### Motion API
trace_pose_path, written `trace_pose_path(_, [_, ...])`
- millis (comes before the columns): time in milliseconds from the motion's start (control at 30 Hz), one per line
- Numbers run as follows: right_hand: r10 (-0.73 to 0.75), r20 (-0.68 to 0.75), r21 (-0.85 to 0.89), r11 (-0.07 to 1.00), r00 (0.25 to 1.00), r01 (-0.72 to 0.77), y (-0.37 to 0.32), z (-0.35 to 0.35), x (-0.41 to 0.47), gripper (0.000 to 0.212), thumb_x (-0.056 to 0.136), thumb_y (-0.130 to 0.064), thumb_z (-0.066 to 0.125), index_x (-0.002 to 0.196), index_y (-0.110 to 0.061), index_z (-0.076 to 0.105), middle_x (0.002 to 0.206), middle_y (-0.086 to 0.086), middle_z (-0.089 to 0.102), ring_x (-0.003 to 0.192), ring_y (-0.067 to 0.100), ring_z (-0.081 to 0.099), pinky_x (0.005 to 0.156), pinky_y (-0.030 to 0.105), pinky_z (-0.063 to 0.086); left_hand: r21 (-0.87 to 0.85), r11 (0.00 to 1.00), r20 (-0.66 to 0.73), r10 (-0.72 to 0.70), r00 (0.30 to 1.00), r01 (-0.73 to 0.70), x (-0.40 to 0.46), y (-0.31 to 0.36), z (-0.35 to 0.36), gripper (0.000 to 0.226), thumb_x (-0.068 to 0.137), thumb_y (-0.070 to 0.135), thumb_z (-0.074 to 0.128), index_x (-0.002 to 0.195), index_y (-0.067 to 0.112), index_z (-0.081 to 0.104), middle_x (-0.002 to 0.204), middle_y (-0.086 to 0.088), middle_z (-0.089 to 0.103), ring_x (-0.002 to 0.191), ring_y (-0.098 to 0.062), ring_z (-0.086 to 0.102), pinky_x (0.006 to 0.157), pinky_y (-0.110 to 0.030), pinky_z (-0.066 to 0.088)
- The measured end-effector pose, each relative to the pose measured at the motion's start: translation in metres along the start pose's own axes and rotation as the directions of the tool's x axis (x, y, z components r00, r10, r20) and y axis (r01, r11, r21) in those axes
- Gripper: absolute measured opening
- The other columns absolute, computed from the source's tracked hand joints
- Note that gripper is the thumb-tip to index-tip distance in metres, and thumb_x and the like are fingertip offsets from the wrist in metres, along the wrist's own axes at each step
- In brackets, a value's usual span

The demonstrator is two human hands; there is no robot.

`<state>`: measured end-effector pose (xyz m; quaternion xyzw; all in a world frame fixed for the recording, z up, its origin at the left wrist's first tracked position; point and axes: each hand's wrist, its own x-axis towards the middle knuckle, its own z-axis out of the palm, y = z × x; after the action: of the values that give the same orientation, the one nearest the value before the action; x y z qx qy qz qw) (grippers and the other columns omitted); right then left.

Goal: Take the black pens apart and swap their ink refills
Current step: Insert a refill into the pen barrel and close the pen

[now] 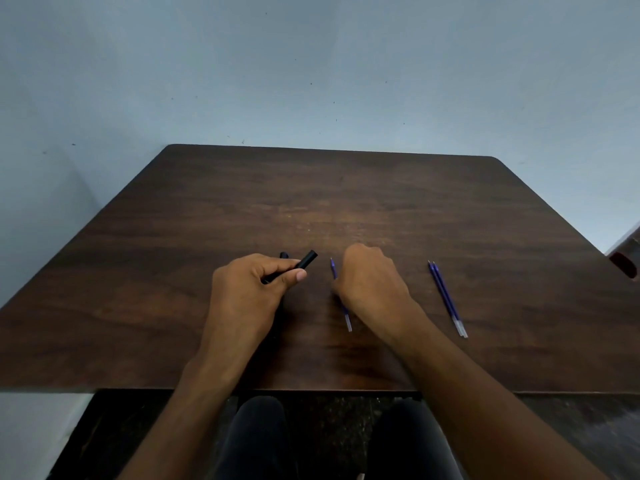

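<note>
Hands rest on a dark wooden table (pixel 346 188) that stands against a pale blue wall (pixel 311 64). On the near half of the table, the left hand (pixel 242 292) curls its fingers and thumb around a black pen barrel (pixel 306 259), whose open end points up and away toward the wall. Another black pen part (pixel 284 255) peeks out just beyond that hand. The right hand (pixel 372 282) sits knuckles-up, its fingers curled down onto a blue ink refill (pixel 347 318) lying on the table; whether it actually pinches the refill, I cannot tell. Two more blue refills (pixel 446 299) lie side by side, touching, well apart toward the table's right edge.
</note>
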<state>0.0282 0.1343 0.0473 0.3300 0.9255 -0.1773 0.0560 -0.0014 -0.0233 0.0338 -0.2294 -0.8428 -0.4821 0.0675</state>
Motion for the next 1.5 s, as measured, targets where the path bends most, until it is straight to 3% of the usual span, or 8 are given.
trace_pose_path(100, [0.015,0.040,0.024,1.000,0.999,-0.016,-0.003,-0.001,0.002,0.037,0.085,-0.019,0.073,0.065,-0.017,0.043,0.069,0.006,0.046,0.057,0.022,0.045,0.046,0.033,0.039,-0.022,1.000,0.015,0.010,1.000,-0.010,-0.001,-0.001,0.000,0.022,0.074,0.026,0.080,0.095,0.026,0.078,0.086,0.017,0.073,0.081,0.010,0.064,0.072,-0.002,0.044])
trace_pose_path(267, [0.003,0.140,0.090,0.996,0.990,-0.016,-0.005,-0.007,0.000,0.023,0.084,-0.029,0.075,0.082,-0.013,0.058,0.095,0.010,0.062,0.092,0.029,0.066,0.071,0.039,0.056,-0.017,0.999,0.031,0.035,0.999,-0.035,-0.001,-0.002,-0.003,0.022,0.074,0.024,0.080,0.095,0.029,0.077,0.084,0.020,0.071,0.083,0.011,0.063,0.072,0.000,0.041])
trace_pose_path(333, [0.010,0.110,0.205,0.978,0.994,-0.033,0.001,-0.010,-0.002,0.028,0.083,-0.033,0.075,0.080,-0.009,0.062,0.088,0.011,0.068,0.080,0.024,0.069,0.066,0.035,0.059,-0.016,0.999,0.038,0.038,0.999,-0.038,-0.002,-0.002,-0.004,0.021,0.074,0.023,0.080,0.095,0.029,0.078,0.084,0.021,0.070,0.083,0.011,0.062,0.072,0.000,0.041])
trace_pose_path(433, [-0.019,0.063,0.639,0.769,0.998,-0.025,0.019,-0.013,-0.007,0.029,0.086,-0.025,0.072,0.066,-0.006,0.063,0.054,0.007,0.060,0.039,0.015,0.051,0.036,0.025,0.042,-0.007,0.999,0.059,0.052,0.997,-0.052,-0.005,-0.002,-0.004,0.021,0.077,0.020,0.078,0.096,0.028,0.077,0.085,0.019,0.070,0.085,0.010,0.061,0.074,-0.001,0.041])
trace_pose_path(500, [-0.060,0.041,0.832,0.554,0.997,-0.001,0.029,-0.017,-0.009,0.031,0.090,-0.018,0.066,0.063,-0.005,0.058,0.048,0.007,0.058,0.033,0.014,0.043,0.032,0.023,0.035,-0.004,0.998,0.074,0.059,0.995,-0.059,-0.006,-0.002,-0.002,0.020,0.078,0.019,0.077,0.097,0.026,0.077,0.087,0.018,0.070,0.087,0.009,0.061,0.075,0.000,0.041])
trace_pose_path(567, [-0.074,-0.008,0.901,0.432,0.997,0.039,0.035,-0.020,-0.009,0.029,0.094,-0.015,0.062,0.067,-0.006,0.057,0.048,0.007,0.061,0.034,0.014,0.044,0.032,0.023,0.037,-0.007,0.998,0.085,0.064,0.994,-0.064,-0.007,0.000,0.001,0.021,0.078,0.019,0.077,0.098,0.024,0.077,0.088,0.017,0.070,0.087,0.008,0.061,0.075,0.000,0.040])
trace_pose_path(933, [-0.031,-0.199,0.963,0.182,0.980,0.201,0.038,-0.026,-0.012,0.025,0.090,-0.008,0.057,0.065,-0.007,0.057,0.055,0.011,0.066,0.038,0.016,0.049,0.036,0.026,0.041,-0.053,0.994,0.077,0.103,0.992,-0.099,-0.010,0.005,0.004,0.019,0.077,0.016,0.077,0.095,0.023,0.078,0.085,0.018,0.071,0.085,0.006,0.062,0.074,-0.003,0.043])
trace_pose_path(1500, [-0.100,-0.207,0.959,0.178,0.973,0.222,0.033,-0.009,-0.024,0.023,0.094,-0.005,0.057,0.071,-0.008,0.061,0.067,0.015,0.072,0.044,0.017,0.054,0.040,0.030,0.047,-0.091,0.990,0.064,0.116,0.991,-0.110,-0.010,0.006,0.006,0.019,0.076,0.018,0.077,0.093,0.027,0.077,0.081,0.020,0.070,0.081,0.005,0.064,0.071,-0.002,0.042])
